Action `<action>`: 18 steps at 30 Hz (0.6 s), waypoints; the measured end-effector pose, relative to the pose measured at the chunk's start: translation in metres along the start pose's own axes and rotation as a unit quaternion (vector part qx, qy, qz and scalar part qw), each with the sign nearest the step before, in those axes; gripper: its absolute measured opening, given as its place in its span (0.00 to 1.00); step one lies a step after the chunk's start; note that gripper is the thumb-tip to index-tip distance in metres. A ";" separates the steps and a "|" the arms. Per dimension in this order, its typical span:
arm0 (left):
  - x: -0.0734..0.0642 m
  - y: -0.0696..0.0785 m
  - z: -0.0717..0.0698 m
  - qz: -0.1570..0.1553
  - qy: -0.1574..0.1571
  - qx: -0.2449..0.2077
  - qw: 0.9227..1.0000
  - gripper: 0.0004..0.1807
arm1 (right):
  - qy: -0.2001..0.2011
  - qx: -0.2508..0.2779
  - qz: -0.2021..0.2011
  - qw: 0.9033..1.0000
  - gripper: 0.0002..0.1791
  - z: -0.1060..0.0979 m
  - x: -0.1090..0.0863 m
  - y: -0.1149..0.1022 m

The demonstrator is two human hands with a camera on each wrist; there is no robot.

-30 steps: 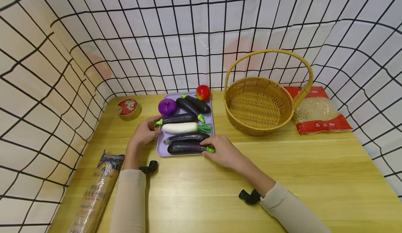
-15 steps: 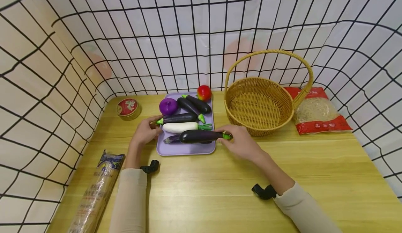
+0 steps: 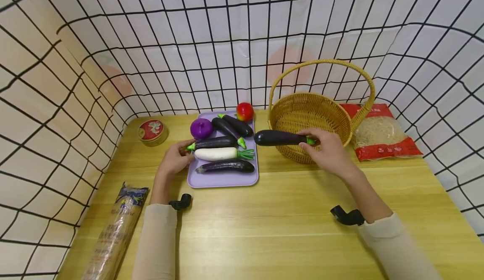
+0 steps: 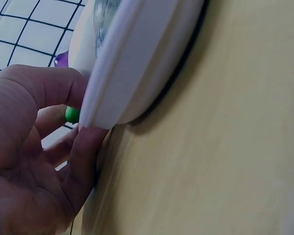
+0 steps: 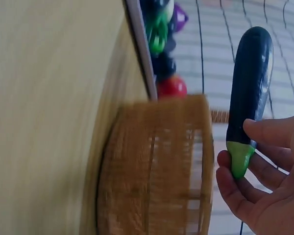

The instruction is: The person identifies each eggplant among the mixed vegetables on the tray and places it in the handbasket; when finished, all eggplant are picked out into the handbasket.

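Observation:
My right hand (image 3: 330, 152) pinches a dark purple eggplant (image 3: 277, 137) near its green stem end. The eggplant lies level in the air, partly over the front left rim of the wicker basket (image 3: 293, 152); the right wrist view shows it above the basket's wall. My left hand (image 3: 174, 159) grips the left edge of the lilac tray (image 3: 227, 180), with thumb and fingers on either side of its rim in the left wrist view. On the tray lie a white radish (image 3: 215, 153), several other eggplants (image 3: 227, 166), a purple onion-like vegetable (image 3: 201, 128) and a red round fruit (image 3: 245, 111).
A red bag (image 3: 389, 152) of pale contents lies right of the basket, whose tall handle (image 3: 329, 61) arches over it. A round red-and-gold tin (image 3: 153, 132) sits at the back left. A long noodle-like pack (image 3: 113, 234) lies by my left forearm. Black wire grid surrounds the table.
My right hand has lifted the front eggplant off the tray and carried it right and back to the basket. The left hand has stayed at the tray's edge.

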State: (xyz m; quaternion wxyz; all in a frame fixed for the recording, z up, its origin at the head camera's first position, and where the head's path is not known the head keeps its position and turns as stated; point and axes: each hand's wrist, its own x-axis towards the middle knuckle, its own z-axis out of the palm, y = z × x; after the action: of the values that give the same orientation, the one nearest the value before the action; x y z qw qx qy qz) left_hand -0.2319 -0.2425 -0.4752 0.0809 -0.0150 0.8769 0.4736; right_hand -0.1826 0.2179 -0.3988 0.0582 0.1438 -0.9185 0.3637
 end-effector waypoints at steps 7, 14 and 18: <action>-0.002 0.000 0.000 0.002 0.003 -0.007 1.000 0.34 | 0.022 -0.024 0.038 0.999 0.17 -0.025 0.015 0.032; -0.002 0.001 0.000 -0.006 0.004 -0.021 1.000 0.33 | 0.017 -0.033 0.087 0.995 0.19 -0.037 0.037 0.053; -0.001 -0.001 0.000 -0.010 0.004 -0.021 1.000 0.33 | 0.005 -0.047 0.107 0.993 0.20 -0.038 0.052 0.060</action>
State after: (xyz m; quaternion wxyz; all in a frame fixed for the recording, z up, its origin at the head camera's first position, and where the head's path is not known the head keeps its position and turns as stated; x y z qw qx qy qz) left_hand -0.2308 -0.2433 -0.4758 0.0816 -0.0274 0.8671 0.4907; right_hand -0.2503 0.2743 -0.3987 0.0299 0.0404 -0.9443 0.3252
